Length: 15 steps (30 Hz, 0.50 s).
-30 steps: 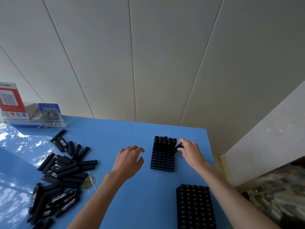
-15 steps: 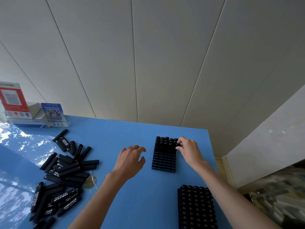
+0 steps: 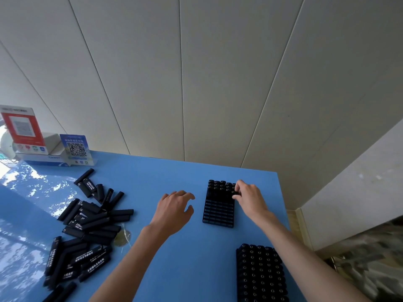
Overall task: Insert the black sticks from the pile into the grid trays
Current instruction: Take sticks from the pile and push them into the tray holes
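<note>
A pile of black sticks [image 3: 87, 227] lies on the left of the blue table [image 3: 174, 269]. A black grid tray [image 3: 218, 214] stands in the middle right, its far rows filled with upright sticks, its near rows bare. My right hand [image 3: 250, 198] is at the tray's far right corner, fingertips pinched on a black stick [image 3: 235, 192] standing in a cell. My left hand [image 3: 176, 209] hovers left of the tray with fingers spread and nothing in it. A second grid tray [image 3: 260, 273], full of sticks, sits near the front right.
Two QR-code sign stands [image 3: 75, 149] and a white box [image 3: 43, 153] stand at the back left by the wall. A small clear wrapper [image 3: 123, 236] lies beside the pile. The table's right edge runs close to both trays.
My right hand has brought the stick from beside the tray's right edge onto its far right corner and pressed it down. My left hand has hardly moved.
</note>
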Each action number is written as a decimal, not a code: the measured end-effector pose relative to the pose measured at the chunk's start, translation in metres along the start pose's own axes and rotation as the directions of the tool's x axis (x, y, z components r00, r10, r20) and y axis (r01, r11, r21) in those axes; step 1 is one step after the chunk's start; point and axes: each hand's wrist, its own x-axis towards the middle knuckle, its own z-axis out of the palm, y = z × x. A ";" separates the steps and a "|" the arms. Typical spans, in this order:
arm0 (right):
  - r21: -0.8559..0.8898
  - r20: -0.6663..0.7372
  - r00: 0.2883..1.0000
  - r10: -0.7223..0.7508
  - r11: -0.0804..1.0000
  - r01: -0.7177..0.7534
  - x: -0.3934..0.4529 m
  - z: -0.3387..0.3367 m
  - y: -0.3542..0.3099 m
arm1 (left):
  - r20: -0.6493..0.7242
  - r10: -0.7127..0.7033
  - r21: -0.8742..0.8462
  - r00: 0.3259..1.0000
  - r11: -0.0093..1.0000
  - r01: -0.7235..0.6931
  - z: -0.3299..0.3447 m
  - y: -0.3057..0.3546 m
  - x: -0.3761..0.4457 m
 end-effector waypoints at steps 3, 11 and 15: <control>-0.076 -0.019 0.999 -0.032 0.997 0.030 -0.006 -0.008 -0.008 | -0.008 -0.008 -0.005 1.000 1.000 0.008 -0.005 0.004 -0.003; 0.004 0.008 0.971 -0.239 0.971 0.239 -0.047 -0.042 -0.039 | -0.125 -0.029 -0.018 0.992 0.999 0.027 -0.026 0.026 -0.022; 0.031 0.039 0.947 -0.318 0.948 0.316 -0.071 -0.052 -0.054 | -0.189 -0.044 -0.013 0.981 0.999 0.043 -0.035 0.035 -0.042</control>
